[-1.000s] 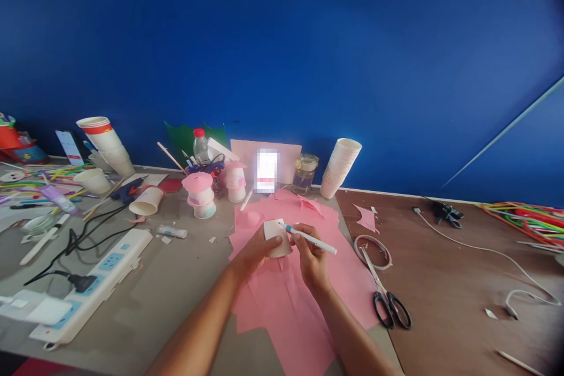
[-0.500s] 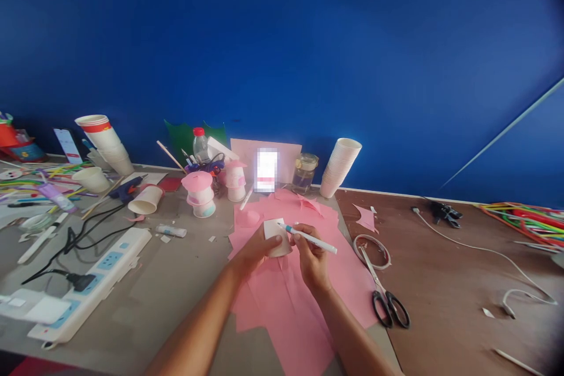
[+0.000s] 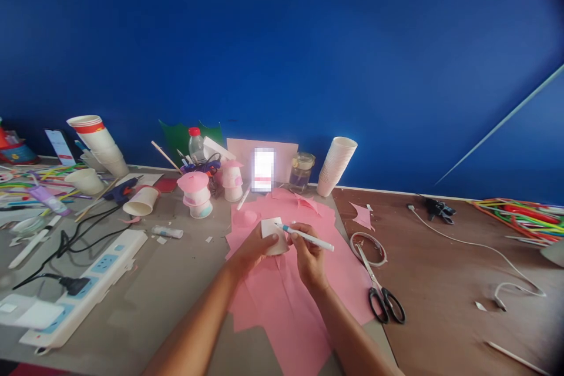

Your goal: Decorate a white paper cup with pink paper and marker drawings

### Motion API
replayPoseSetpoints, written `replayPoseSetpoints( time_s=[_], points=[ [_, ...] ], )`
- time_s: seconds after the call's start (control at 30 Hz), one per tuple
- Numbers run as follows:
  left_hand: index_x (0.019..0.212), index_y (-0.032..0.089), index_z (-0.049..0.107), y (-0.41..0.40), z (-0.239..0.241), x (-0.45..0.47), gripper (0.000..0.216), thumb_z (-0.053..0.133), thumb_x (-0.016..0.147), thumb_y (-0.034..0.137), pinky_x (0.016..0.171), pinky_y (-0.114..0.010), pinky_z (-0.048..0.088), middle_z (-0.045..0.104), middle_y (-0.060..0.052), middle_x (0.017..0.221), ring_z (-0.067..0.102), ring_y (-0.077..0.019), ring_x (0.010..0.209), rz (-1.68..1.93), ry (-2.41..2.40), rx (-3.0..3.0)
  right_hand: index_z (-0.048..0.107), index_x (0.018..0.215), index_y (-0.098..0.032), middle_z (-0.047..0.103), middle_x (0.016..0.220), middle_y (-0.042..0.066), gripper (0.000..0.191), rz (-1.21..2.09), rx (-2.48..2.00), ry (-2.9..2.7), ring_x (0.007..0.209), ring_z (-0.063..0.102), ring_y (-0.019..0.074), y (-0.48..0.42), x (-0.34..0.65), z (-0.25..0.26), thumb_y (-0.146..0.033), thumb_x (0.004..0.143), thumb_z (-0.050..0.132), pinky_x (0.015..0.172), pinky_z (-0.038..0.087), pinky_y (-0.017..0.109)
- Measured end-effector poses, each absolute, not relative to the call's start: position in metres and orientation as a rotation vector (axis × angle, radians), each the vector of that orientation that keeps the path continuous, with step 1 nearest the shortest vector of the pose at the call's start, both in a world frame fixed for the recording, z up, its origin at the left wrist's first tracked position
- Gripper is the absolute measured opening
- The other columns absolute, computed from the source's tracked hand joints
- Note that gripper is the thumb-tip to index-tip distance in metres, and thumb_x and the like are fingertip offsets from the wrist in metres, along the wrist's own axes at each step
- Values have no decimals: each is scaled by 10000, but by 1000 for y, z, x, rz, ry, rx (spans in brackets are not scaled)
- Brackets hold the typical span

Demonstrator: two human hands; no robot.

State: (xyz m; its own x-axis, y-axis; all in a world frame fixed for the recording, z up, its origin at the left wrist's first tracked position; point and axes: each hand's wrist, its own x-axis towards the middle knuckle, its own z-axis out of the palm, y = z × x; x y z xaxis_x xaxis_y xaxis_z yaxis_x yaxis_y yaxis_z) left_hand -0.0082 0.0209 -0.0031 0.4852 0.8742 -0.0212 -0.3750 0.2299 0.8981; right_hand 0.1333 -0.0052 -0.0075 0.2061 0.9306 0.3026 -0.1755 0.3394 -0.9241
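White cup, one, clamped in left hand; right hand grips one pen.

Two bare arms reach forward, hands close together

The left hand is curled, thumb on top and fingers wrapped underneath. The right hand sits just beside it, fingers pinched tight near the thumb. Both forearms come up from the bottom and meet in the middle, wrists a little bent.

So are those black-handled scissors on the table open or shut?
Shut. The scissors lie flat right of the pink paper, blades together in one line, handle loops side by side.
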Motion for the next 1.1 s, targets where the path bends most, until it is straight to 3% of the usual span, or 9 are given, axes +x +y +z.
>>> replayPoseSetpoints(
  time_s=[0.7,1.1],
  points=[
    [1031,159,594,25,-14,-12,453,757,730,454,741,-306,479,612,-83,941,585,-204,875,917,626,1033,622,919,-208,565,684,-13,205,862,-894,-1116,657,552,151,-5,132,-7,-400,905,549,633,469,289],
    [1025,160,603,25,-14,-11,429,769,728,420,745,-302,476,607,-84,960,577,-204,887,924,651,1018,629,916,-197,620,786,31,232,817,-943,-1162,669,566,156,-6,133,-6,-415,899,551,615,475,293]
  ],
)
